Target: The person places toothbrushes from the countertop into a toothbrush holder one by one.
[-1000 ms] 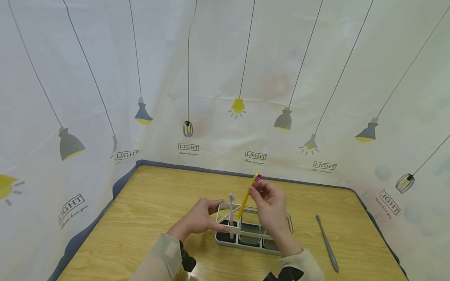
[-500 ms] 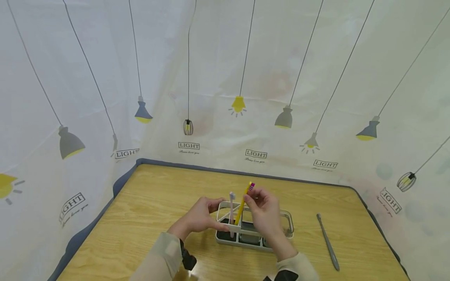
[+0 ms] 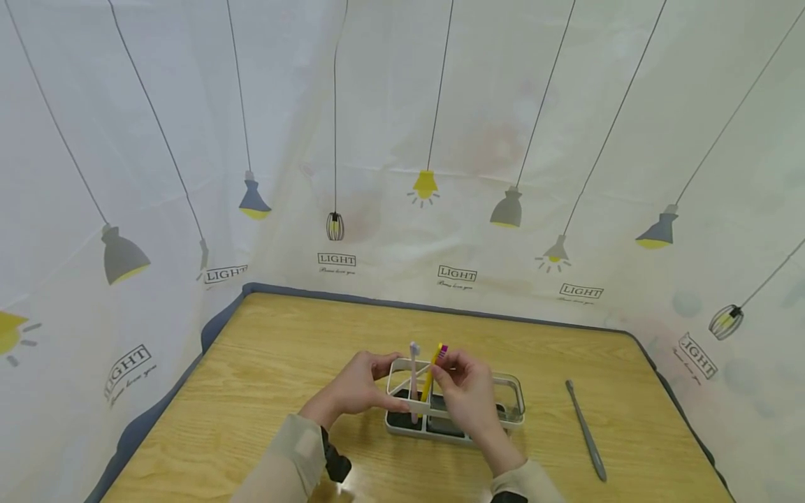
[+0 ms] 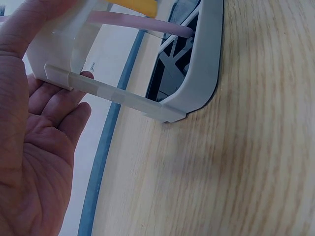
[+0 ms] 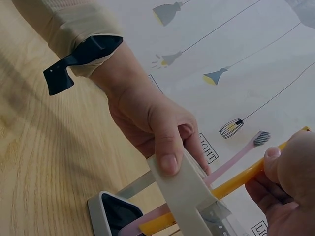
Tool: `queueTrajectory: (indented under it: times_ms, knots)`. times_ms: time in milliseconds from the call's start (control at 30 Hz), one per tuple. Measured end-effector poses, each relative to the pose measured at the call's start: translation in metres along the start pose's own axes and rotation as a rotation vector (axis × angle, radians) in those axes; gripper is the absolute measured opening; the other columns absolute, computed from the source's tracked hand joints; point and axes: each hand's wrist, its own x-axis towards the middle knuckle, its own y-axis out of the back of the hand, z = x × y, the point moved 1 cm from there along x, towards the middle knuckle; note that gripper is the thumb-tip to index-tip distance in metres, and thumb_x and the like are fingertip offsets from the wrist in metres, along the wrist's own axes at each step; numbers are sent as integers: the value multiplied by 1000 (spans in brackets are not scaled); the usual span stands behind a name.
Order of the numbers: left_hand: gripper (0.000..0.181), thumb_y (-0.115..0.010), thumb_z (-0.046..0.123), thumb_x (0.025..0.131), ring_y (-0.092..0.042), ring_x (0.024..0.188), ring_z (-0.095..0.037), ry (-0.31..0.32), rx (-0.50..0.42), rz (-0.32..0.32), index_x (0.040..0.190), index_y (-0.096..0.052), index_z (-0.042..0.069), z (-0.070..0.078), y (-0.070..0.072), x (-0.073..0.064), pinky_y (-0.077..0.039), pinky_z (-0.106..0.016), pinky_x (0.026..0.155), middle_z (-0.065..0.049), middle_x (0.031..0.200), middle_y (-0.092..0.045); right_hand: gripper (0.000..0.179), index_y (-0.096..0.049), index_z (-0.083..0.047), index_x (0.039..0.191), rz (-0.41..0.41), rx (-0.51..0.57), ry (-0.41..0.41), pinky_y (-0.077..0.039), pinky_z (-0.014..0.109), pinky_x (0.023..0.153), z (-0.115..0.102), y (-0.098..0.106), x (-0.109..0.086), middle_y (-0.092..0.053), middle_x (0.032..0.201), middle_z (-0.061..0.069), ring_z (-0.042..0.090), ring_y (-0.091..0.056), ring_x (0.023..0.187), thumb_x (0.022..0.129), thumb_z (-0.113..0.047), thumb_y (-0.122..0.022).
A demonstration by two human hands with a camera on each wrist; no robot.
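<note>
A white toothbrush holder (image 3: 411, 433) with dark base compartments and a raised upper frame stands on the table. My left hand (image 3: 352, 384) grips the left end of that frame, thumb in front and fingers behind. A pink toothbrush (image 3: 413, 370) stands in the left part of the holder, bristles up. Beside it, my right hand (image 3: 470, 391) pinches a yellow toothbrush (image 5: 241, 178) with purple bristles near its head. The yellow handle passes down through the frame, and in the right wrist view its lower end shows below the frame, beside the pink handle.
A slim grey stick, probably another toothbrush (image 3: 586, 433), lies on the wooden table (image 3: 270, 363) right of the holder. A clear cup-like part (image 3: 511, 395) sits in the holder's right end. Behind the table hangs a sheet (image 3: 377, 140) printed with lamps.
My right hand has moved down and left, lowering the yellow toothbrush further into the holder beside the pink one. The left hand keeps its grip on the frame.
</note>
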Motion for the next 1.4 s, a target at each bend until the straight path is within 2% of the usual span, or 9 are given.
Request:
queueTrajectory:
  times_ms: [300, 633, 733, 900, 1167, 1400]
  knots:
    - [85, -100, 29, 75, -59, 135, -20, -13, 14, 5, 148, -62, 6, -1, -1, 1, -42, -48, 115, -2, 139, -68, 11, -69, 3, 93, -7, -18, -5, -58, 24, 73, 9, -3, -4, -69, 95, 18, 21, -67, 84, 94, 13, -72]
    - [89, -99, 29, 76, -56, 139, -32, -23, 5, 0, 150, -58, 0, -1, -1, 3, -42, -52, 115, -17, 148, -60, 11, -68, 2, 95, -26, -22, -35, -60, 26, 79, 13, -4, -6, -68, 98, 17, 25, -69, 89, 95, 14, -70]
    - [89, -100, 27, 76, -56, 139, -33, -25, 3, -1, 149, -58, -1, -2, -1, 4, -42, -52, 114, -18, 149, -58, 12, -69, 3, 95, -41, -35, -22, -60, 26, 80, 14, -4, -6, -68, 97, 16, 25, -69, 89, 94, 15, -70]
    - [91, -99, 27, 76, -55, 139, -35, -27, 5, -5, 150, -56, -3, -1, 0, 4, -41, -54, 115, -19, 148, -59, 13, -70, 1, 93, -58, -69, -10, -62, 28, 78, 16, -4, -5, -69, 97, 15, 25, -71, 89, 94, 14, -72]
    - [90, -100, 26, 76, -54, 140, -35, -10, -24, -8, 150, -57, 0, -1, 0, 3, -40, -54, 115, -19, 149, -58, 10, -71, 0, 93, -66, -107, -28, -62, 29, 78, 17, -2, -3, -70, 96, 12, 23, -71, 88, 95, 10, -74]
    - [92, -100, 29, 76, -54, 140, -30, -3, -18, -9, 151, -56, 1, -2, 0, 2, -39, -53, 117, -13, 147, -62, 5, -74, 4, 98, -73, -101, -66, -61, 28, 80, 16, 4, -2, -72, 96, 10, 25, -73, 94, 95, 7, -75]
